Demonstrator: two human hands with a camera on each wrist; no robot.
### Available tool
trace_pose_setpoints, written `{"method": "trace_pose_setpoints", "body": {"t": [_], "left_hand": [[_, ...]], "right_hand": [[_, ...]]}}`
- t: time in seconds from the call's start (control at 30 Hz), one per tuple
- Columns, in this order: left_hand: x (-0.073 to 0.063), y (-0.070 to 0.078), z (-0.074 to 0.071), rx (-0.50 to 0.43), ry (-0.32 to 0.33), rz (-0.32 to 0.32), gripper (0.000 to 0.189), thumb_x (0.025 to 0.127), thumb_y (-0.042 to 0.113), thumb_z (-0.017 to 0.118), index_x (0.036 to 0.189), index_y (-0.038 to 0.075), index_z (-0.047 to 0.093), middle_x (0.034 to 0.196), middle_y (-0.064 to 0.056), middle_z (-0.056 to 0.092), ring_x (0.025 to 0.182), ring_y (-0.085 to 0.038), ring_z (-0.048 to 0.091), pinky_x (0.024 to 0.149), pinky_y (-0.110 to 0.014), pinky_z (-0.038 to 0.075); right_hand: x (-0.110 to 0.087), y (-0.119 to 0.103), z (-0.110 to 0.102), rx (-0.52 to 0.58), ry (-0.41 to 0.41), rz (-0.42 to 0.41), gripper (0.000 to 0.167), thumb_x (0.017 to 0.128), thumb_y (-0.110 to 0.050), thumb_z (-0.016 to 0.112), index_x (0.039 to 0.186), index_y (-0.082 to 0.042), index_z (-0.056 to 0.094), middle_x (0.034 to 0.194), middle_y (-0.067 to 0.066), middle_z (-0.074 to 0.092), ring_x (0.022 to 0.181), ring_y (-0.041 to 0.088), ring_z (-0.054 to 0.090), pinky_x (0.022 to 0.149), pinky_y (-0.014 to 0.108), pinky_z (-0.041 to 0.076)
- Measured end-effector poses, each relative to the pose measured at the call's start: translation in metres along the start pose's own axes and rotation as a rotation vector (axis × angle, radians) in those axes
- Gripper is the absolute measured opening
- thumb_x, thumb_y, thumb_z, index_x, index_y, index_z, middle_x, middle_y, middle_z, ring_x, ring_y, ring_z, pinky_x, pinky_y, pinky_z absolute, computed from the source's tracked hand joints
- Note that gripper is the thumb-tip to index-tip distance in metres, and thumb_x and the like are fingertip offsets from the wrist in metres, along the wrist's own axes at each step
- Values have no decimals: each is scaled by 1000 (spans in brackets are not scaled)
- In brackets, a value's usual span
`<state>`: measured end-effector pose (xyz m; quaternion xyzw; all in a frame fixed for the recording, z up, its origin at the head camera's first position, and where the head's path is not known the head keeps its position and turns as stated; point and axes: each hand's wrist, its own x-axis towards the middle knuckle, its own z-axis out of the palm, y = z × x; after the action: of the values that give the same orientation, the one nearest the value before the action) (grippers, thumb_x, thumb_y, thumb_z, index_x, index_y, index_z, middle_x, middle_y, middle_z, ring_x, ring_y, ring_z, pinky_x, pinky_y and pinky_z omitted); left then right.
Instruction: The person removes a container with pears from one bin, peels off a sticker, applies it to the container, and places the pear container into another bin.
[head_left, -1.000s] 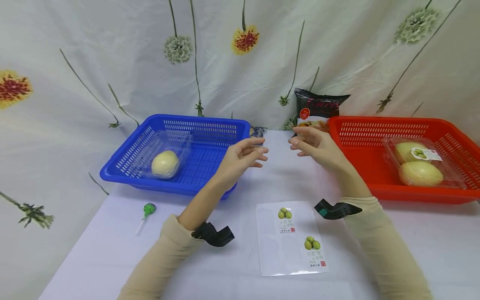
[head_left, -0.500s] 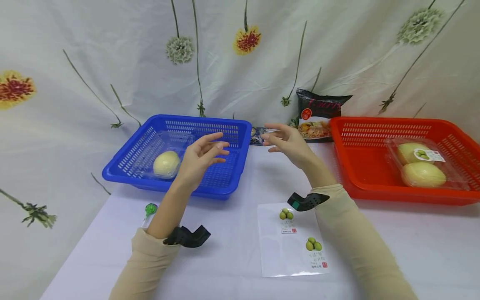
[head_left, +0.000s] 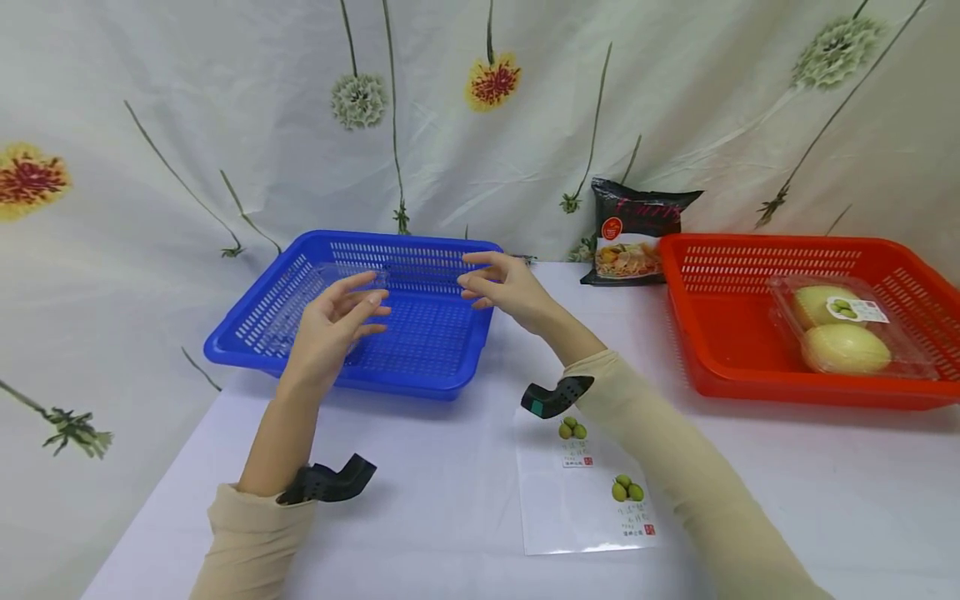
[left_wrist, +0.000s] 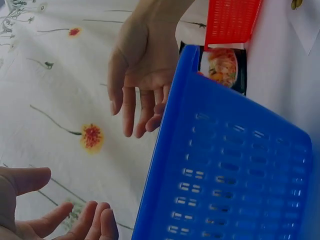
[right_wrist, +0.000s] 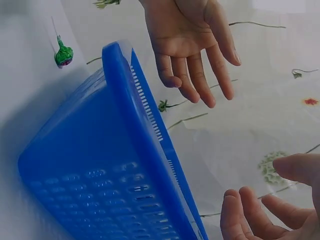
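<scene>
Baskets sit on both sides of the surface [head_left: 442, 483]: a blue basket [head_left: 420, 381] to your left and a red basket [head_left: 787, 387] to your right. You have your left hand [head_left: 322, 333] above the left part of the blue basket and your right hand [head_left: 510, 289] near its right rim. Both hands hold nothing, with the fingers [right_wrist: 200, 80] loose, a bit bent and spread, and they face each other. A clear box [head_left: 283, 327] lies in the blue basket, partly hidden behind your left hand. In the red basket you see a fruit box [head_left: 903, 342] with two pale yellow fruits [head_left: 847, 346] and a sticker [head_left: 857, 309] on top. Near you lies a shiny sheet [head_left: 555, 517] with two fruit pictures [head_left: 628, 488]. A black food bag [head_left: 641, 212] stands at the back, beside the red basket. Your right wrist view shows a green lollipop [right_wrist: 63, 54] near the blue basket.
</scene>
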<state>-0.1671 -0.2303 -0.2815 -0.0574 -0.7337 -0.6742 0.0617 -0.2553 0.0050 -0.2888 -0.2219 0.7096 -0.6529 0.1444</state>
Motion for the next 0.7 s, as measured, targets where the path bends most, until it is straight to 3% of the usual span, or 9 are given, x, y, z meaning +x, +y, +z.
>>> {"method": "trace_pose_setpoints", "body": {"t": [0.2, 0.37, 0.63, 0.7], "left_hand": [[-6, 0, -19, -100, 58, -19, 56, 91, 20, 62, 138, 0, 40, 107, -1, 61, 92, -12, 62, 79, -23, 53], [-8, 0, -31, -133, 98, -38, 51, 90, 18, 63, 134, 3, 43, 104, 1, 62, 89, -10, 61, 76, -21, 54], [-5, -4, -54, 39, 227, -115, 63, 88, 27, 65, 141, 4, 40, 111, 6, 53, 94, -5, 56, 74, -16, 52], [-3, -6, -61, 98, 261, -140, 65, 89, 28, 65, 142, 3, 38, 116, 0, 51, 93, -2, 54, 73, -14, 51]], "right_hand": [[17, -1, 23, 23, -29, 69, 48, 93, -12, 58, 138, -3, 43, 125, 20, 57, 110, 34, 59, 89, 39, 51], [26, 2, 42, -27, -83, 90, 49, 93, -13, 59, 138, -2, 42, 126, 21, 56, 111, 36, 58, 91, 43, 49], [38, 5, 70, -135, -221, 149, 53, 93, -14, 58, 141, -3, 37, 123, 21, 58, 110, 36, 58, 90, 43, 50], [41, 6, 75, -133, -245, 180, 56, 93, -14, 59, 142, -3, 36, 124, 21, 57, 110, 37, 58, 89, 43, 50]]}}
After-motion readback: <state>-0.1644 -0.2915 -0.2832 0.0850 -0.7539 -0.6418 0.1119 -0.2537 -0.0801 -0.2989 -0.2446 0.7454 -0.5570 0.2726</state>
